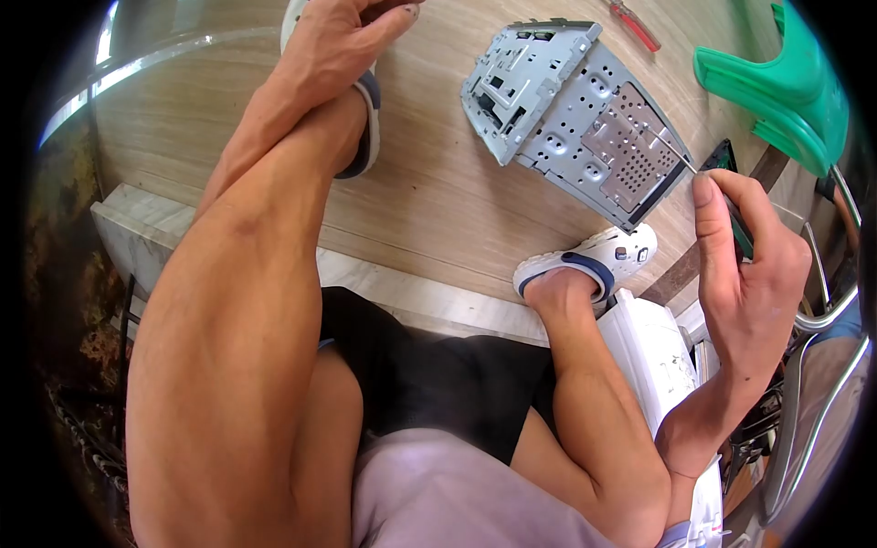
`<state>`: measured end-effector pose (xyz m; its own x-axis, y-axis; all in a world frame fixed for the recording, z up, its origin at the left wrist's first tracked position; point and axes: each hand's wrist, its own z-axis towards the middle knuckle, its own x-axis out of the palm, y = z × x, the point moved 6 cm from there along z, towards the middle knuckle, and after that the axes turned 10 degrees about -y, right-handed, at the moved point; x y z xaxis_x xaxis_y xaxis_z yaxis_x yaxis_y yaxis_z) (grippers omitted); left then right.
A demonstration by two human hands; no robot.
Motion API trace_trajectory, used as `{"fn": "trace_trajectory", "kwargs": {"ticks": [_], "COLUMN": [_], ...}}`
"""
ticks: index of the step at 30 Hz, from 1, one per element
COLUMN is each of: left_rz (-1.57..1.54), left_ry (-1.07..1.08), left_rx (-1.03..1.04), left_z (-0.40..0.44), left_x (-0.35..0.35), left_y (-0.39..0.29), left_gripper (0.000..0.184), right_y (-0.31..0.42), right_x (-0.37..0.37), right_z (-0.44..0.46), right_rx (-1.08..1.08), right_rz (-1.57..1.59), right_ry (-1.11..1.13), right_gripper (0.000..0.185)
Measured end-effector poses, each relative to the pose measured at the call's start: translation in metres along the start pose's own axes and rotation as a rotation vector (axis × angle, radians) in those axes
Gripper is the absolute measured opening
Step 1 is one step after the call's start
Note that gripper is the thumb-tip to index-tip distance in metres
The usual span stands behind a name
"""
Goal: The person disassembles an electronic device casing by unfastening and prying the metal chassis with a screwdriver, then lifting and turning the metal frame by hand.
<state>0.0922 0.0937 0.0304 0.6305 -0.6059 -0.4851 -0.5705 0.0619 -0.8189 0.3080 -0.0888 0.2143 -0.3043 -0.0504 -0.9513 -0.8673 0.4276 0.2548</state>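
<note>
A grey sheet-metal computer chassis (548, 151), punched with many holes, lies tilted on the floor. My right hand (749, 247) is at its right edge. Thumb and index finger pinch a thin metal rod (671, 149), which extends over the perforated plate (630, 151); I cannot tell whether its tip touches. My left hand (333, 41) is at the top left, beside my left ankle and shoe, apart from the chassis. Its thumb points right, and the top edge cuts off most of its fingers.
A red-handled screwdriver (637, 26) lies beyond the chassis. On the right are a green plastic chair part (776, 87), bent metal tubes (827, 320) and a white plastic casing (647, 352). My right foot in a white clog (594, 260) stands just below the chassis.
</note>
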Motion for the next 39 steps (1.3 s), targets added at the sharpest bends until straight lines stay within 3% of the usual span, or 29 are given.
{"fn": "trace_trajectory", "kwargs": {"ticks": [7, 11, 15, 25, 31, 37, 39], "left_rz": [0.002, -0.076, -0.171, -0.171, -0.144, -0.160, -0.155], "left_ry": [-0.014, -0.032, -0.012, -0.018, -0.010, -0.033, -0.027], "left_rx": [0.011, 0.058, 0.070, 0.085, 0.084, 0.101, 0.102], "left_z": [0.003, 0.000, -0.002, 0.003, 0.000, 0.000, 0.000], "left_x": [-0.003, -0.009, -0.012, -0.013, -0.016, -0.012, -0.011], "left_y": [0.008, 0.009, 0.008, 0.018, 0.014, 0.017, 0.017], "left_gripper": [0.026, 0.027, 0.029, 0.030, 0.031, 0.031, 0.030], "right_y": [0.003, 0.005, -0.013, -0.014, -0.002, 0.026, 0.033], "right_x": [-0.003, 0.003, 0.012, 0.018, 0.014, 0.011, 0.010], "right_z": [0.012, 0.015, 0.018, 0.025, 0.031, 0.033, 0.036], "right_rx": [-0.051, 0.113, 0.299, 0.349, 0.120, -0.612, -0.744], "right_rz": [-0.145, 0.015, 0.138, -0.002, -0.103, -0.380, -0.447], "right_ry": [0.166, 0.226, 0.325, 0.435, 0.358, 0.342, 0.357], "right_gripper": [0.026, 0.025, 0.036, 0.036, 0.029, 0.009, 0.007]}}
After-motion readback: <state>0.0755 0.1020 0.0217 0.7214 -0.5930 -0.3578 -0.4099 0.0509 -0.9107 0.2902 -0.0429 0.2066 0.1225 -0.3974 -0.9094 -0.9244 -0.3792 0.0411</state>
